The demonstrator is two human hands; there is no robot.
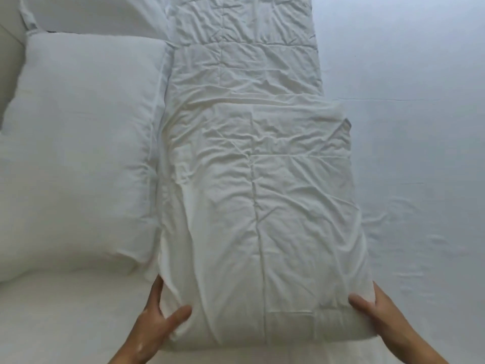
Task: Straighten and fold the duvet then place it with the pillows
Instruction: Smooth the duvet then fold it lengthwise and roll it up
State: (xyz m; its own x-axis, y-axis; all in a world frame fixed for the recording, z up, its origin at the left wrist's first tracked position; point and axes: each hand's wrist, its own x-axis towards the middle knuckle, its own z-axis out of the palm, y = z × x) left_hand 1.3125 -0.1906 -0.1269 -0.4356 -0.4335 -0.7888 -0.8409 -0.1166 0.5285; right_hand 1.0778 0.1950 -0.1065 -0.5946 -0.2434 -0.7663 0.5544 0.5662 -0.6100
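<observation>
A person's left hand (157,313) and right hand (375,311) grip the near corners of a folded duvet (249,193) on a bed (409,153), at 7 and 5 o'clock. Their thumbs lie on top, and the left fingers wrap round the thick edge. Holding both ends likely keeps the layers together for another fold or a shift. The duvet runs as a long strip from 6 to 12 o'clock, its near half doubled over. It is white, quilted in stitched panels and heavily creased. A white pillow (84,143) touches it at 9 o'clock, so placement appears nearly done.
</observation>
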